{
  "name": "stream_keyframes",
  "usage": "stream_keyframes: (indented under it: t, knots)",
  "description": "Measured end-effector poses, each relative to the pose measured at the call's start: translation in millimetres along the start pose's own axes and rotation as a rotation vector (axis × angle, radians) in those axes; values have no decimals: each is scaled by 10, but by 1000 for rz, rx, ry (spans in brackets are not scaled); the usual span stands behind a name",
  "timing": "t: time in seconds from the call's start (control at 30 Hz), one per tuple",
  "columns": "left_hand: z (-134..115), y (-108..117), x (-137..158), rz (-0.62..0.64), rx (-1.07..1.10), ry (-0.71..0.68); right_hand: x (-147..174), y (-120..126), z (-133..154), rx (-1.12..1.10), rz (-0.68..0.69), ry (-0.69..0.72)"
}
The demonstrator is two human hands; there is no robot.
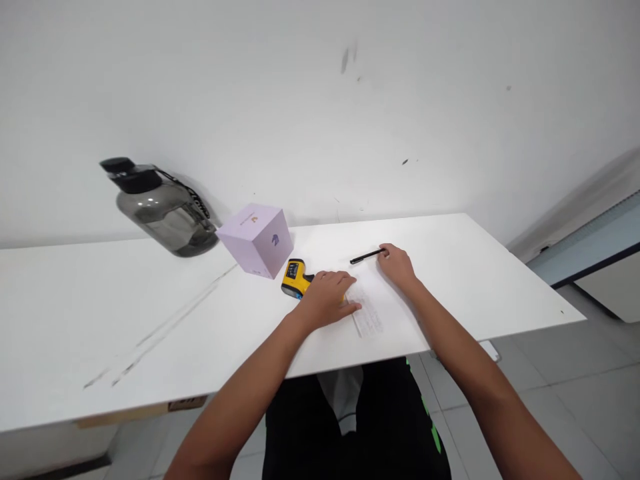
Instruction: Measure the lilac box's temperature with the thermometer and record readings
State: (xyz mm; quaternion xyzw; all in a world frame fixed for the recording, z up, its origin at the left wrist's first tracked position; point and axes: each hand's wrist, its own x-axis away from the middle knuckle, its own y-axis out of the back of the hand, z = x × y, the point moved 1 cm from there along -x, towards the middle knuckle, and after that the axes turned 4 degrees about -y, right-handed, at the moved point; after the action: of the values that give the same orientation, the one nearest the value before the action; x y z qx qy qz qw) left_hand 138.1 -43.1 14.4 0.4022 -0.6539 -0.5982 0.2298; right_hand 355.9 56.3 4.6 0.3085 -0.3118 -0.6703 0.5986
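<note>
My right hand [397, 265] has its fingers closed on one end of a black pen [367, 257], which points left above the white table. My left hand [327, 298] lies palm down with fingers stretched and thumb apart. It covers part of a yellow and black infrared thermometer [293, 279], whose screen end sticks out to the left. Under and beside the left fingertips is a sheet of paper [370, 317] with faint writing. Whether the left palm presses on the thermometer is hidden.
A lilac cube-shaped box [260, 240] stands behind the thermometer. Farther left is a large grey translucent water bottle [170, 213] with a black lid and strap. The white table [165, 307] meets a marked white wall at the back; its front edge is by my lap.
</note>
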Motion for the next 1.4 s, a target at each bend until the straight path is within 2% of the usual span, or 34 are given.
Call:
stream_keyframes:
  t: [0.2, 0.33, 0.57, 0.8, 1.17, 1.4]
  knots:
    - [57, 25, -30, 55, -77, 146, -8, -28, -92, -139, -25, 46]
    - [31, 20, -51, 62, -86, 186, 22, -41, -59, -90, -30, 23]
    - [46, -22, -28, 28, -121, 141, 81, -74, -42, 32, 36, 21]
    - [42, -35, -46, 29, -102, 138, 105, -87, -5, 97, 40, 31]
    - [131, 96, 50, -14, -16, 136, 145, -40, 23, 87, 58, 4]
    - [129, 91, 30, 26, -22, 134, 135, -53, 11, 100, 79, 0]
